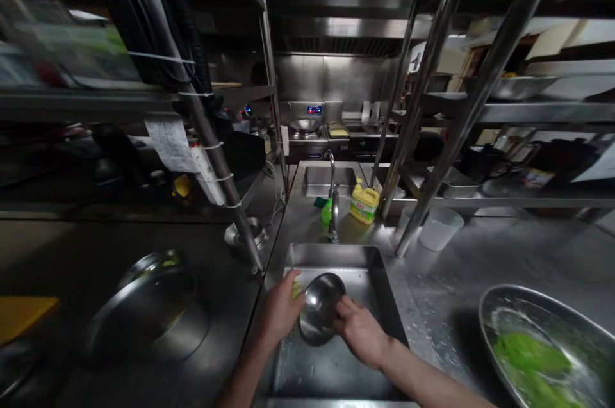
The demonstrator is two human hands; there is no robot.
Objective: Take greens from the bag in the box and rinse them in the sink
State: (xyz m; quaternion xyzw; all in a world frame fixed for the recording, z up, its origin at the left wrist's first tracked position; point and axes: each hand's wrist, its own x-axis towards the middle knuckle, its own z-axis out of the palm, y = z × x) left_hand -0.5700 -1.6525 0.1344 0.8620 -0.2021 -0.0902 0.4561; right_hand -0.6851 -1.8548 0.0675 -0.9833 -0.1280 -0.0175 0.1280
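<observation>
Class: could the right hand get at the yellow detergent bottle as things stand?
Probably not at once: the right hand grips the steel bowl. The way to the yellow bottle looks open, right of the tap.

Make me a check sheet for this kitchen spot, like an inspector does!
Surface: wet steel counter around a sink.
Job's things: small steel bowl, green sponge, over the sink.
Clutter: yellow soap bottle, white tub, big bowl of greens.
Hands: left hand presses the sponge on the bowl; right hand grips its rim.
Cables: black bundle tied to a rack post.
Surroundings: steel racks, faucet.
</observation>
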